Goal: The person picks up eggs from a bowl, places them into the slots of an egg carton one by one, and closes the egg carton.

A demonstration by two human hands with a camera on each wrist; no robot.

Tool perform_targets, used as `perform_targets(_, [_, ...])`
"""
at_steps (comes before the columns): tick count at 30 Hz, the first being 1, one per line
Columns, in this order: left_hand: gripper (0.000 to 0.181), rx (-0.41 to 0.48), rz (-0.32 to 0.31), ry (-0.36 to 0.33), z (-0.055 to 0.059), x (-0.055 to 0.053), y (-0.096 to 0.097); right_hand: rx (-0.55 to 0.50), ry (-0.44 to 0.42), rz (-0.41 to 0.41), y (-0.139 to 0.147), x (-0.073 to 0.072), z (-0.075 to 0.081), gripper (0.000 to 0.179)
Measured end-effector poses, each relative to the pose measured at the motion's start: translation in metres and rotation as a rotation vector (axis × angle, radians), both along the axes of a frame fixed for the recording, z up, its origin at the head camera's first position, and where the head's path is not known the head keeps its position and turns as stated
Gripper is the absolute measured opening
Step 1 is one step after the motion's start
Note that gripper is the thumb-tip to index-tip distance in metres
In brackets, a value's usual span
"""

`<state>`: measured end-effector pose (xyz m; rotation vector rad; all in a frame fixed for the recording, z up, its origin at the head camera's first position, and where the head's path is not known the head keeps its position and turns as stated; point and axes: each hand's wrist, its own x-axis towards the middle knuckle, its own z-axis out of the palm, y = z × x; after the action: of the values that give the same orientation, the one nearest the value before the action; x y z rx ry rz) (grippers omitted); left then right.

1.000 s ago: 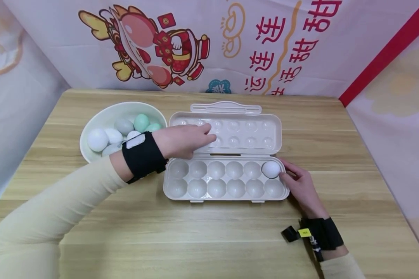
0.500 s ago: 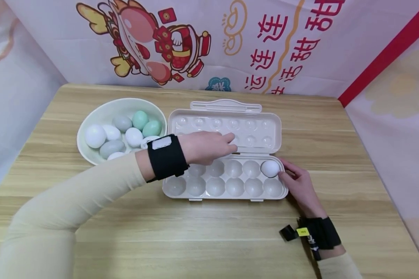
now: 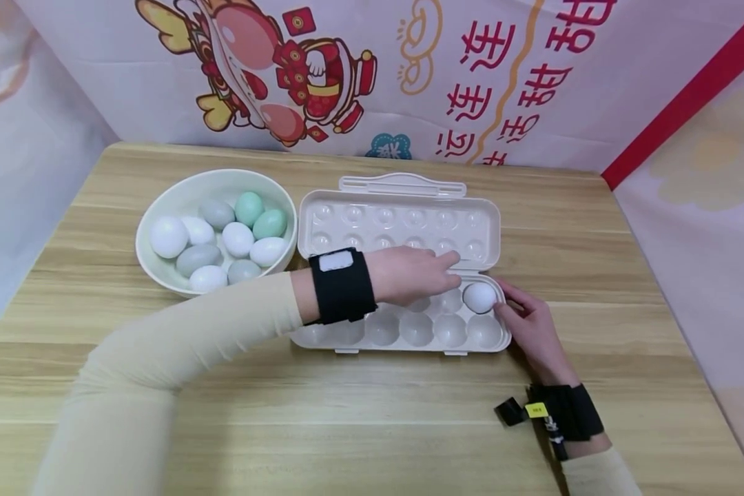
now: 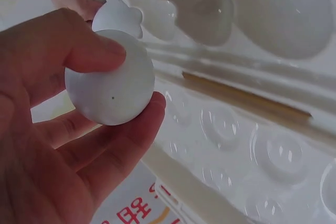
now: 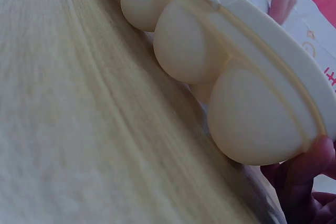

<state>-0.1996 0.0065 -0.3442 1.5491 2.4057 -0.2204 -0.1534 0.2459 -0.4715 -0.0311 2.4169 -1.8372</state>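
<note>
My left hand [image 3: 412,275] holds a white egg [image 4: 110,85] between thumb and fingers, as the left wrist view shows; in the head view the hand hides it. This hand hovers over the right half of a white plastic egg box [image 3: 417,331], near the hinge. The box lies open, its dimpled lid [image 3: 486,224] folded back. Another white egg [image 3: 480,297] sits in the back right cup. At the right end of the box, my right hand [image 3: 533,331] grips the rim, with the thumb against the edge in the right wrist view.
An oval cream bowl [image 3: 167,203] left of the box contains several white, grey and mint green eggs. All stand on a wooden table [image 3: 347,420]. Behind it hangs a printed white cloth [image 3: 409,117].
My left hand has moved right, from the left part of the box to near the back right cup. The bowl's eggs are now in fuller view. My right hand stays at the box's end.
</note>
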Motion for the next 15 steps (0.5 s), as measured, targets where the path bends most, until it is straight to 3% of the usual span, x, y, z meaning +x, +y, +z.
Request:
perform_targets(6, [0.037, -0.009, -0.009, -0.032, -0.008, -0.002, 0.017, -0.019, -0.029, -0.009, 0.0, 0.0, 0.002, 0.043])
perform_targets(13, [0.039, -0.068, -0.021, -0.019, -0.014, -0.002, 0.029, -0.022, -0.036, 0.001, 0.0, 0.0, 0.001, 0.043])
perform_targets(15, [0.032, -0.05, 0.098, -0.105, -0.017, -0.001, 0.032, -0.02, -0.033, 0.005, 0.0, 0.0, 0.001, 0.043])
